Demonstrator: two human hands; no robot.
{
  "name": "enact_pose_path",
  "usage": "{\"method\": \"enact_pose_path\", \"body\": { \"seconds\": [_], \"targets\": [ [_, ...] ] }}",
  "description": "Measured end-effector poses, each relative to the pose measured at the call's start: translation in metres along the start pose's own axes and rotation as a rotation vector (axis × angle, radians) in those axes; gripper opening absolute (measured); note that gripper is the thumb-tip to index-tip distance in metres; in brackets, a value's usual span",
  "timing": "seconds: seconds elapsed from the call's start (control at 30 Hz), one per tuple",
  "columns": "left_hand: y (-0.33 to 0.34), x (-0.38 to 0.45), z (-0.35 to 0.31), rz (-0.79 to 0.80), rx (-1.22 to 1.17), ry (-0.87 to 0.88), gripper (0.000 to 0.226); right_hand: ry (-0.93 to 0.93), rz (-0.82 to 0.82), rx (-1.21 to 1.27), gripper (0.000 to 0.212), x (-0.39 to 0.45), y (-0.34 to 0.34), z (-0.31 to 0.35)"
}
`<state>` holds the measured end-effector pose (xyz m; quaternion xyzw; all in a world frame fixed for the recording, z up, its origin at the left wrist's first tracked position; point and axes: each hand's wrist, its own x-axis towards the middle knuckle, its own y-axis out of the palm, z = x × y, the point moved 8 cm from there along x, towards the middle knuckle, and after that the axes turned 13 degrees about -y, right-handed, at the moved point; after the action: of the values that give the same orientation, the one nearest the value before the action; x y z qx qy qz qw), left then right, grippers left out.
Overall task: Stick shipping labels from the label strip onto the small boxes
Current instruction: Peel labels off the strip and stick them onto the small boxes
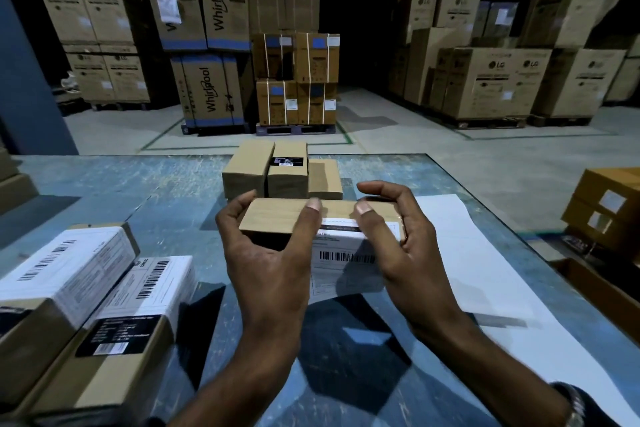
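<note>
We hold a small box (287,217) above the blue table (180,184), our left hand (266,253) curled round its left end, our right hand (398,236) gripping the right end, thumb pressing a white label (346,253) hanging off its near face, three more boxes (277,170) just behind, labelled boxes (104,288) at left.

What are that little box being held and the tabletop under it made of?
The small box looks like plain brown cardboard, matte, with sharp folded edges. The table seems to be blue-painted metal or board; its scuffed, worn streaks leave it open.
</note>
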<state>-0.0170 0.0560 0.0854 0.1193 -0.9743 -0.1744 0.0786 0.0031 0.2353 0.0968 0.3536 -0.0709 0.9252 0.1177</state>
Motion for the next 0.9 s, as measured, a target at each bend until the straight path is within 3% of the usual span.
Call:
{"method": "enact_pose_path", "body": {
  "seconds": [0.07, 0.23, 0.37, 0.43, 0.5, 0.63, 0.77, 0.9],
  "targets": [
    [-0.001, 0.002, 0.002, -0.016, 0.001, -0.008, 0.055, 0.029, 0.006, 0.01, 0.019, 0.002, -0.003, -0.002],
    [-0.001, 0.001, 0.006, -0.015, 0.033, -0.055, 0.032, 0.13, -0.028, 0.001, 0.039, 0.003, -0.01, -0.014],
    [0.002, 0.003, 0.004, 0.036, 0.096, -0.076, 0.074, 0.144, 0.069, 0.046, 0.046, 0.004, -0.002, -0.015],
    [0.002, 0.006, 0.002, 0.039, 0.139, -0.09, 0.084, 0.119, 0.102, 0.046, 0.045, 0.005, -0.001, -0.011],
    [0.0, 0.011, -0.001, 0.041, 0.173, -0.122, 0.076, 0.151, 0.092, 0.074, 0.045, 0.007, -0.003, -0.013],
    [0.002, 0.021, -0.012, 0.092, 0.292, -0.114, 0.038, 0.314, 0.028, 0.179, 0.052, 0.01, -0.006, -0.021],
    [0.0, 0.029, -0.017, 0.099, 0.346, -0.125, 0.038, 0.542, -0.01, 0.326, 0.06, 0.006, -0.011, -0.032],
    [-0.005, 0.036, -0.013, 0.099, 0.366, -0.238, 0.032, 0.586, 0.03, 0.443, 0.046, 0.008, -0.014, -0.027]
  ]
}}
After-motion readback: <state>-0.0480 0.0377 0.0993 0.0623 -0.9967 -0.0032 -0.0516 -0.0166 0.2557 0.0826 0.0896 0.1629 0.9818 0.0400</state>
